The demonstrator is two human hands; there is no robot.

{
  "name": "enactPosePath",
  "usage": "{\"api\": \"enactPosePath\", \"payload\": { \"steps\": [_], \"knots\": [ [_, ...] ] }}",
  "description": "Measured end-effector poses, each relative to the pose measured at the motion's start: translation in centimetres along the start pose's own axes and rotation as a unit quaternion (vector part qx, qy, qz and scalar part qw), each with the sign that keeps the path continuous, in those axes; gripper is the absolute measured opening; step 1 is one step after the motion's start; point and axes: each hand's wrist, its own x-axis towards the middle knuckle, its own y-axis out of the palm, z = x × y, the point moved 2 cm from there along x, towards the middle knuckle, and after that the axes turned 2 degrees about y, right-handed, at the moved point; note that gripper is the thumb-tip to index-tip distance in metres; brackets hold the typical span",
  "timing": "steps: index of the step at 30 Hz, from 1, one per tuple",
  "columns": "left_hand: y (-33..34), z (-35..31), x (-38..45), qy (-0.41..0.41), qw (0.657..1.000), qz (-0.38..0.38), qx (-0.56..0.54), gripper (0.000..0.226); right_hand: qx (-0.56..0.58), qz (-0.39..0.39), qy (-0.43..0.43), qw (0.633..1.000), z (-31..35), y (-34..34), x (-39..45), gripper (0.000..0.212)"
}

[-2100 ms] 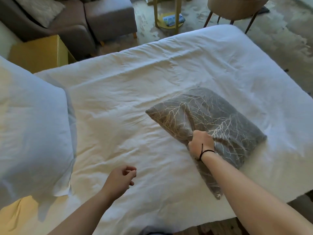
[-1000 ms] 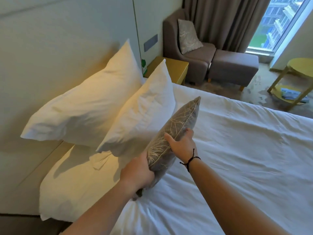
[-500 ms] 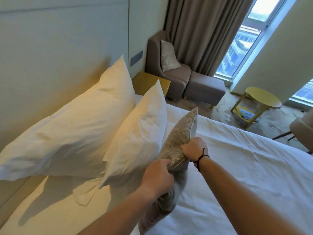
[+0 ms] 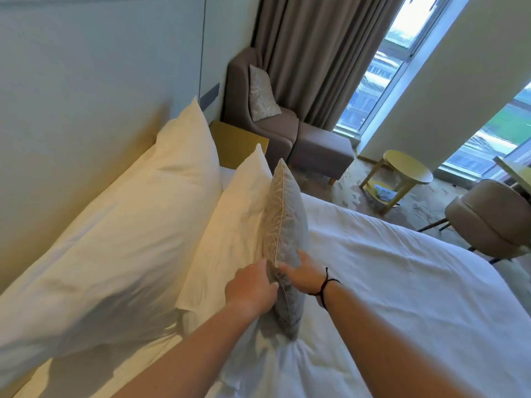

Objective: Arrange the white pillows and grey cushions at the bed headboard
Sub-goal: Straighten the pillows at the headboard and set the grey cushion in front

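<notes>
There are no words or numbers to read here. Nothing has a label or a sign.

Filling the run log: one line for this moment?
grey cushion upright against white pillow | left hand, right hand gripping its near edge

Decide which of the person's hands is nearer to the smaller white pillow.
Left. The left hand is on the side of the grey patterned cushion facing the smaller white pillow; the right hand holds the cushion's far side.
</notes>
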Motion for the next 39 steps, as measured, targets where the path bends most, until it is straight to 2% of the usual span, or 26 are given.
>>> {"api": "enactPosePath", "payload": {
  "steps": [4,6,9,11,15,17,18,20,22,24,28,34,39],
  "knots": [
    [2.3,8.0,-2.6,-0.099,0.992,0.012,0.079,0.081,0.049,0.023,0.052,0.997,-2.0,3.7,-0.1,0.079],
    [2.9,10.4,-3.6,-0.122,0.991,0.008,0.063,0.085,0.066,0.004,0.054,0.996,-2.4,4.2,0.2,0.078],
    [3.1,11.8,-4.6,-0.131,0.991,-0.017,0.006,0.076,0.091,-0.045,0.035,0.994,-2.5,4.7,0.9,0.075],
    [2.3,12.3,-5.4,-0.134,0.991,-0.025,0.007,0.066,0.105,-0.089,0.001,0.99,-2.2,4.9,0.8,0.074],
    [-0.1,12.9,-7.6,-0.152,0.988,0.002,0.017,0.041,0.035,-0.129,-0.116,0.984,-0.5,5.6,-0.5,0.073],
    [-1.5,12.8,-8.9,-0.155,0.988,-0.011,-0.002,0.012,-0.03,-0.161,-0.212,0.964,1.0,6.0,-1.5,0.068],
    [-2.2,12.7,-9.5,-0.153,0.988,-0.037,-0.008,0.017,-0.053,-0.162,-0.266,0.949,1.9,6.2,-2.0,0.062],
    [-3.9,12.5,-10.8,-0.16,0.982,-0.096,-0.016,0.024,-0.087,-0.125,-0.353,0.923,3.6,7.0,-2.6,0.053],
    [-5.9,12.6,-11.9,-0.165,0.973,-0.159,-0.009,0.02,-0.088,-0.068,-0.39,0.914,4.7,7.8,-2.9,0.051],
    [-8.2,12.9,-13.1,-0.17,0.961,-0.218,0.005,0.018,-0.063,-0.02,-0.38,0.923,5.1,8.6,-3.1,0.05],
    [-12.9,14.3,-15.0,-0.186,0.936,-0.292,0.058,0.03,-0.054,0.054,-0.36,0.93,4.8,10.3,-4.0,0.053],
    [-17.4,19.3,-16.1,-0.275,0.92,-0.27,0.068,0.049,-0.062,0.08,-0.347,0.932,5.4,11.8,-4.6,0.056],
    [-19.4,23.3,-15.5,-0.26,0.93,-0.256,0.049,0.046,-0.033,0.087,-0.313,0.945,6.7,14.2,-4.8,0.051]
  ]
}}
